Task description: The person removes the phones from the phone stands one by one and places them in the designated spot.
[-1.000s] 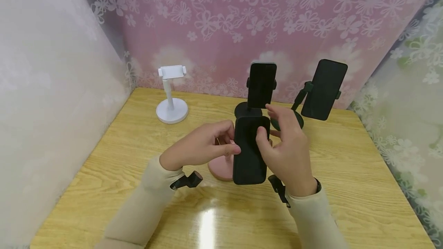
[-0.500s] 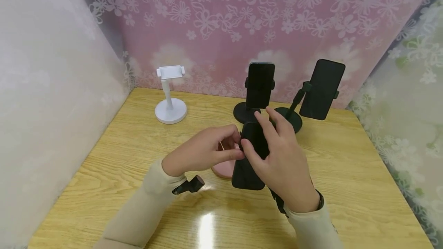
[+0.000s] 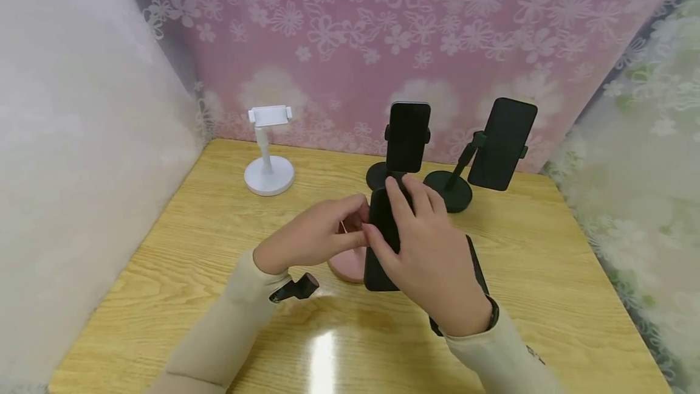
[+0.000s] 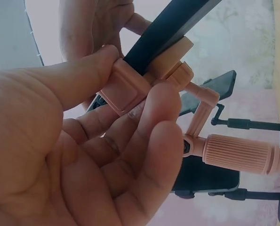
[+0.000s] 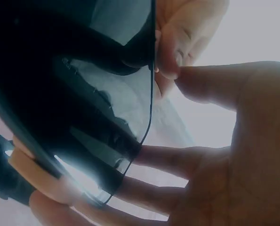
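A pink phone stand stands at the table's middle, its round base (image 3: 346, 265) partly hidden by my left hand (image 3: 314, 233). In the left wrist view that hand pinches the stand's pink clamp pad (image 4: 122, 89) between thumb and fingers. The black smartphone (image 3: 378, 269) sits upright against the clamp, its edge beside the pad. My right hand (image 3: 432, 263) reaches across the phone's front. The right thumb lies at the phone's left edge, meeting the left thumb. In the right wrist view its other fingers reach the opposite edge of the glossy screen (image 5: 41, 89).
Behind my hands stand a black phone stand bearing a phone (image 3: 408, 137) and a dark green stand (image 3: 449, 190) with another phone (image 3: 503, 145), tilted. A white phone stand (image 3: 269, 175) with a bare clamp stands at the back left. Patterned curtains border the wooden table (image 3: 219, 248).
My right hand has moved left over the phone, its thumb sliding from the screen to the left edge. The left hand keeps its pinch by the clamp, and the phone has shifted slightly.
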Demonstrator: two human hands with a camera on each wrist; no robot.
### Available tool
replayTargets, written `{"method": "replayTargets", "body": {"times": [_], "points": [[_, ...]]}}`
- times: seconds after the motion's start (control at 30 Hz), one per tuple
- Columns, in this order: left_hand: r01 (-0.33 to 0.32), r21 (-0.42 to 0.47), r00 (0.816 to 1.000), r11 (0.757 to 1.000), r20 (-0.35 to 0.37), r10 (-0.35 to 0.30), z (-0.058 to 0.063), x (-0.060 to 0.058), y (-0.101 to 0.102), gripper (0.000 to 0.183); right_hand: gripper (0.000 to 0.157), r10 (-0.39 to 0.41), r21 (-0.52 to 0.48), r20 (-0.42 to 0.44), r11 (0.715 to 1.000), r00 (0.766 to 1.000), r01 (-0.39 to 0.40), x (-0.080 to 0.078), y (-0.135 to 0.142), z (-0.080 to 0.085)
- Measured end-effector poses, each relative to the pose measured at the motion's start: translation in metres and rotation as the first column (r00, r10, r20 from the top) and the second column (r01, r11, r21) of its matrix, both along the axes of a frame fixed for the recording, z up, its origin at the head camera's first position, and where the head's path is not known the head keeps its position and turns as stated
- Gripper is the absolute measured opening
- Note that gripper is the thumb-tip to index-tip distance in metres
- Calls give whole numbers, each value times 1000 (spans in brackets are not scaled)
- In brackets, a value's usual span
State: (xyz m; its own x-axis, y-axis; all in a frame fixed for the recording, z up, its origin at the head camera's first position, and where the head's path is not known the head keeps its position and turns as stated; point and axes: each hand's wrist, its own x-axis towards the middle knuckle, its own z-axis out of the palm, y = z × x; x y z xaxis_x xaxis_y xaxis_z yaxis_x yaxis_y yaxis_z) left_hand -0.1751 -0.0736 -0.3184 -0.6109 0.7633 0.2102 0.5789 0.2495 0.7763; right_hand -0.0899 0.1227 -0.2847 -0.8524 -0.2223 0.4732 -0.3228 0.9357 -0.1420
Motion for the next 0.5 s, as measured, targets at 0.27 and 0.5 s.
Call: {"method": "replayTargets", "body": {"times": [0.27,0.5], "points": [[-6,47,999,999,42,4,-6,-4,-11,6,59,28,206,-53,978,998,-17,-16,-18,9],[19,58,999,998,36,-21,-7,-8,-9,8,46,95,358,-109,933,989,-51,-29,-20,14]]}}
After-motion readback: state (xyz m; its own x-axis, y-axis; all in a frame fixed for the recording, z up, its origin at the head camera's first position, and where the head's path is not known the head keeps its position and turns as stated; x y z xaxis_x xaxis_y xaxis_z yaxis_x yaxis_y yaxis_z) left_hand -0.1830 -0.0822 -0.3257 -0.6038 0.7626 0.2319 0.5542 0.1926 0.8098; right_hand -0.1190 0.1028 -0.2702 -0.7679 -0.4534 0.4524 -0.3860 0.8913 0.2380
